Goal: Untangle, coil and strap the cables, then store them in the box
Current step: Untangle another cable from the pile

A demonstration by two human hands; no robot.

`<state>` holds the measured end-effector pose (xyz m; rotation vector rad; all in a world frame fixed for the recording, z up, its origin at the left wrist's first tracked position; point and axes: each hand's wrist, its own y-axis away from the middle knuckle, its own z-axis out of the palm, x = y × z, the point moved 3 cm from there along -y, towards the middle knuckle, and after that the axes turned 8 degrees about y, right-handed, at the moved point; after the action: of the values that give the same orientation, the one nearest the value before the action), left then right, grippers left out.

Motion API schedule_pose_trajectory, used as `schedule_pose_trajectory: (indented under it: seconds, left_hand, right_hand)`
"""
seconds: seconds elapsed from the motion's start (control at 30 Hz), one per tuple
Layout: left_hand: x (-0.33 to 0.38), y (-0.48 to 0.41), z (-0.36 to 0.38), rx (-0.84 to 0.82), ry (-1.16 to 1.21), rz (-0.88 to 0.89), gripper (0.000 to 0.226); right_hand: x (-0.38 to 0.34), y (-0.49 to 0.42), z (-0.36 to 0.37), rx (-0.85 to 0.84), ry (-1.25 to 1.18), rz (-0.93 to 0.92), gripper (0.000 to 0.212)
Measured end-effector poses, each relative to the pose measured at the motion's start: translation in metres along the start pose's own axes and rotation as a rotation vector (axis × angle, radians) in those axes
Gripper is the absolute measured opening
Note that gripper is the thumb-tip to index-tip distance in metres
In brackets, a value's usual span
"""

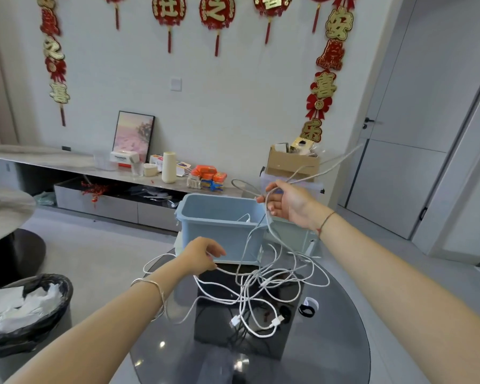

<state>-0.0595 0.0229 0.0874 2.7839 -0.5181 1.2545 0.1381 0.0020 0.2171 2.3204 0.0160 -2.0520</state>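
The cables (261, 286) lie in a loose white knot on the dark glass surface (330, 342), just in front of the blue box (233, 235), with two plug ends showing at the near edge of the heap. One lifted strand (269, 225) rises out of the knot to the right hand (286, 202), which grips it with curled fingers above the box's near corner; its free length arcs away to the right. The left hand (203, 256) is low by the box's front wall, pinching a white loop (161, 257) that trails off the heap's left side. The step in hand looks like untangling, and little of the task seems done, though something white already shows inside the box. To do it well, the person would likely do better to follow the raised strand down to its first crossing and feed a plug end back through than to pull the two hands apart, which could tighten the knot. Black straps (306, 310) wait on the surface to the right of the heap, and a lined waste bin (25, 309) stands on the floor at the left.
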Motion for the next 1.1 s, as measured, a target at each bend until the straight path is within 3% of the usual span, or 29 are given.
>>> schedule_pose_trajectory:
  seconds: [0.23, 0.43, 0.6, 0.7, 0.77, 0.8, 0.87, 0.93, 1.0, 1.1]
  left_hand:
    - [0.001, 0.004, -0.01, -0.073, -0.169, -0.129, 0.031]
    - [0.016, -0.008, -0.055, 0.167, -0.047, -0.002, 0.019]
    - [0.009, -0.009, -0.036, -0.031, -0.064, -0.035, 0.034]
    - [0.007, -0.014, -0.02, 0.01, 0.242, -0.137, 0.034]
    - [0.013, -0.02, -0.021, 0.146, 0.531, -0.211, 0.027]
    - [0.017, -0.024, -0.024, 0.22, 0.568, -0.227, 0.033]
    - [0.032, -0.024, -0.03, 0.284, 0.463, -0.153, 0.049]
    - [0.057, -0.016, -0.035, 0.274, 0.443, 0.043, 0.057]
    - [0.084, -0.006, -0.033, 0.162, 0.46, 0.246, 0.054]
    - [0.107, 0.002, -0.017, -0.098, 0.374, 0.345, 0.059]
  right_hand:
    - [0.055, -0.013, -0.008, 0.053, -0.211, 0.141, 0.025]
    - [0.089, -0.019, -0.003, 0.077, -0.335, 0.227, 0.024]
    - [0.062, -0.02, 0.006, 0.023, -0.413, 0.123, 0.024]
    - [0.04, -0.017, 0.008, -0.045, -0.37, 0.067, 0.028]
    - [0.025, -0.013, 0.008, -0.095, -0.354, 0.034, 0.029]
    - [0.016, -0.011, 0.007, -0.115, -0.347, 0.015, 0.029]
    - [-0.005, -0.007, 0.003, -0.135, -0.336, -0.033, 0.03]
    - [-0.029, -0.005, -0.002, -0.13, -0.344, -0.081, 0.03]
    - [-0.058, -0.003, -0.007, -0.113, -0.381, -0.122, 0.031]
    - [-0.094, 0.0, -0.011, -0.097, -0.458, -0.153, 0.034]
